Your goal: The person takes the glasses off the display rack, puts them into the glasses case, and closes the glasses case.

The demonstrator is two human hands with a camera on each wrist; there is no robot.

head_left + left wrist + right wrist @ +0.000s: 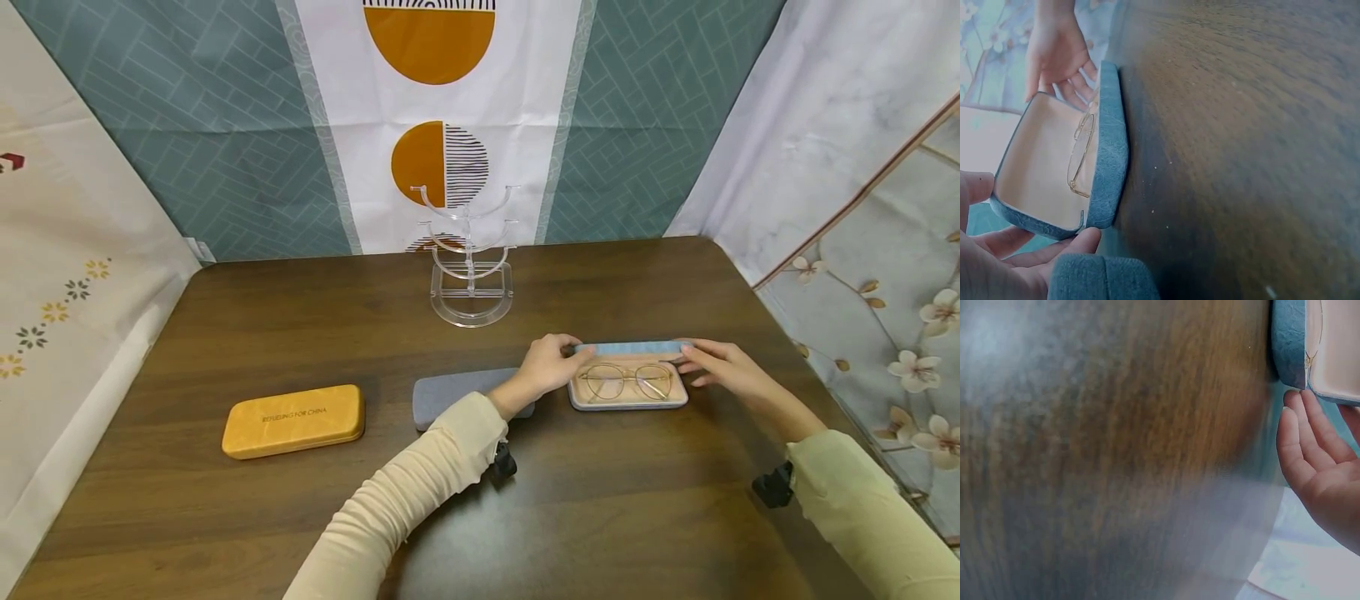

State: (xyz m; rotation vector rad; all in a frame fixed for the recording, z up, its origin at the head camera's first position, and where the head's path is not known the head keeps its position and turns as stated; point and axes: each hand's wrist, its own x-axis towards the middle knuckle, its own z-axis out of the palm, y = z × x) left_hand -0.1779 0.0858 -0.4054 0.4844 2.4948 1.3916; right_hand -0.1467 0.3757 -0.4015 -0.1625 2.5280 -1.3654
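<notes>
A blue-grey glasses case [628, 402] lies open on the brown table [300, 333], its lid [633, 347] standing up at the back. Gold-rimmed glasses [626, 381] rest folded on the beige lining. My left hand [553, 360] holds the lid's left end, thumb and curled fingers on either side. My right hand [708, 360] touches the lid's right end with straight fingers. The left wrist view shows the case [1107, 150], the glasses [1082, 153], my left hand [997, 262] and my right hand [1057, 53]. The right wrist view shows a case corner [1289, 337] above my right hand [1316, 469].
A shut grey case [450, 393] lies just left of the open one, partly under my left forearm. A yellow case [294, 421] sits further left. A clear acrylic stand [470, 267] rises at the back centre. Patterned cloth walls close in three sides.
</notes>
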